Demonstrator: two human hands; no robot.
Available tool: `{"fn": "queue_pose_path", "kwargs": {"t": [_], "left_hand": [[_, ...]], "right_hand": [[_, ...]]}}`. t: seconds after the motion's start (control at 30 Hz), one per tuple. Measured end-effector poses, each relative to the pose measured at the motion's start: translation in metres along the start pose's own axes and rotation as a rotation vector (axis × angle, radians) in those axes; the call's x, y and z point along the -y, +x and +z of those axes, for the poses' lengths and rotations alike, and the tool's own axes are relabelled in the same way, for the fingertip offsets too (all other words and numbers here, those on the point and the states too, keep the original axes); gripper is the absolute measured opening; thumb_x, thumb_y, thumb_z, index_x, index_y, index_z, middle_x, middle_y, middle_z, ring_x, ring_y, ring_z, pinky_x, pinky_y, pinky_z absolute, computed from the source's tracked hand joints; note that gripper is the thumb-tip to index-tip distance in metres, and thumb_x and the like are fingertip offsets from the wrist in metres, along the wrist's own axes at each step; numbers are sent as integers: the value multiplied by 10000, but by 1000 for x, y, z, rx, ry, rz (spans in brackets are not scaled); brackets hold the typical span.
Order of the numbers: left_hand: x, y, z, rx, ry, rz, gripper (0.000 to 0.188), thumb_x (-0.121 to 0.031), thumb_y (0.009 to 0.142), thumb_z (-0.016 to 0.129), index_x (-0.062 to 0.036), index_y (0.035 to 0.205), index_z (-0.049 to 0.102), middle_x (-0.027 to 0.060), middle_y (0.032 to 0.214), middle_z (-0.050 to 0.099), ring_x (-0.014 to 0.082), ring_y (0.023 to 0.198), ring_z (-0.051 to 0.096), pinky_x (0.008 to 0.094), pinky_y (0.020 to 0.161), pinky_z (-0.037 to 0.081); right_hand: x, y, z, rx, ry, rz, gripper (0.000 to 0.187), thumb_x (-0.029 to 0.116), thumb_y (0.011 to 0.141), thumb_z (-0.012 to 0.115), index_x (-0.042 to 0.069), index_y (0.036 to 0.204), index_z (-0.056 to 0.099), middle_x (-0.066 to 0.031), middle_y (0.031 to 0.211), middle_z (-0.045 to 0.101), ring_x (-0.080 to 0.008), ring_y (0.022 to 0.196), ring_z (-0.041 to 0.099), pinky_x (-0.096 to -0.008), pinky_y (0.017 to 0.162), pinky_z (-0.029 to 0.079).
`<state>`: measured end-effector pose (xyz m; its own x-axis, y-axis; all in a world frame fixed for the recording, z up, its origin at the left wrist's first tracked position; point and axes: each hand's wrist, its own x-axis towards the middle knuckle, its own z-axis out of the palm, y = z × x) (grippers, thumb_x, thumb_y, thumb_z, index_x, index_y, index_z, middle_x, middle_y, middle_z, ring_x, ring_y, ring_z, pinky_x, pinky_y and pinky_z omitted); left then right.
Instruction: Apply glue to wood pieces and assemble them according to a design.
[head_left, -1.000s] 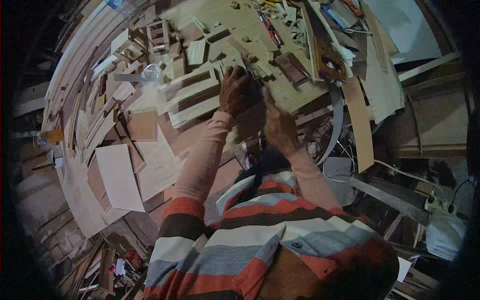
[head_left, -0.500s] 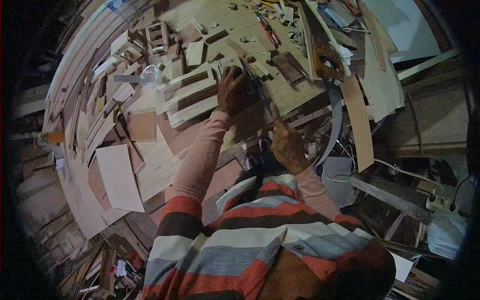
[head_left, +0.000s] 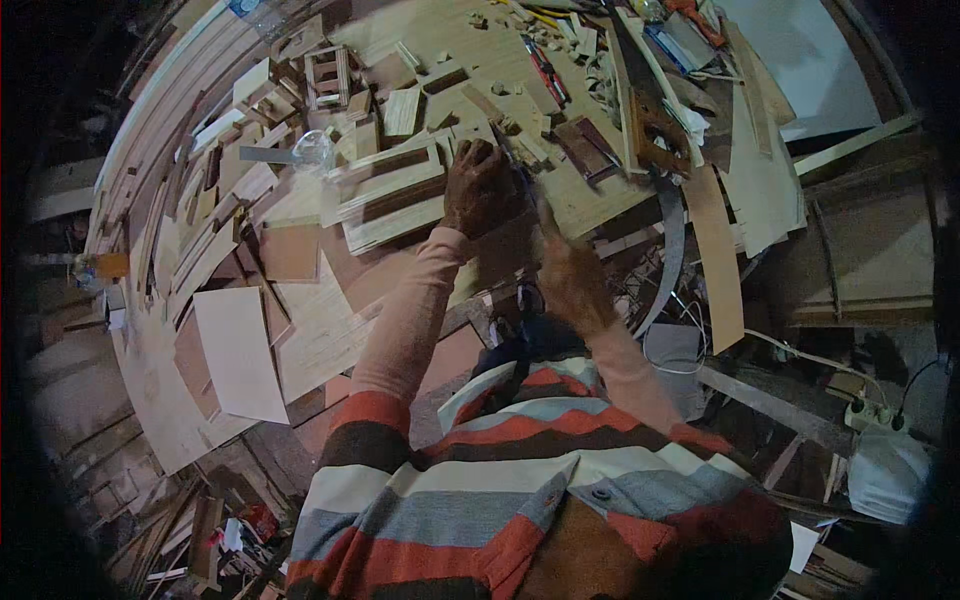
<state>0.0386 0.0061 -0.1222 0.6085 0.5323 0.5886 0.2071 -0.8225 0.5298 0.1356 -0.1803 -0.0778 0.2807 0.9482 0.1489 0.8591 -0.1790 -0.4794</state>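
Note:
My left hand (head_left: 474, 188) is closed and presses down on a pale piece of wood (head_left: 462, 132) at the edge of the bench board. Just left of it lie flat wooden frames (head_left: 390, 190) with long rectangular openings. My right hand (head_left: 575, 275), smeared by motion, is closed round the near end of a thin, dark, blade-like tool (head_left: 521, 178). The tool runs forward, close beside my left hand. Its exact kind and its handle are hidden by my fingers and the blur.
A handsaw with a wooden handle (head_left: 660, 135) lies to the right, above a curved grey strip (head_left: 668, 245). Red-handled pliers (head_left: 545, 68) and several wood offcuts (head_left: 403, 110) lie farther back. A white sheet (head_left: 240, 355) rests at the left; a power strip (head_left: 868, 414) sits low right.
My right hand has moved slightly forward along the left hand's side with the tool. My left hand stays on the wood. The whole view has shifted a little.

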Motion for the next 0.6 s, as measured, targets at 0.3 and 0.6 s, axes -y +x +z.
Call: {"fn": "queue_pose_path", "kwargs": {"t": [0.3,0.6], "left_hand": [[-5,-1,-2,-33,2,28,417,-204,661,770,-33,1015,631,179,976,544,416,931,503,496,781,450],[-4,1,1,-82,69,82,311,-203,698,747,-33,928,626,154,953,538,378,922,509,487,783,451]], "right_hand": [[-9,-19,1,96,110,85,722,38,858,544,35,1552,345,-302,869,672,-439,759,683,-497,685,548],[-8,-9,-1,154,3,114,679,54,921,527,45,1570,328,-249,781,673,-399,655,670,-480,603,526]]}}
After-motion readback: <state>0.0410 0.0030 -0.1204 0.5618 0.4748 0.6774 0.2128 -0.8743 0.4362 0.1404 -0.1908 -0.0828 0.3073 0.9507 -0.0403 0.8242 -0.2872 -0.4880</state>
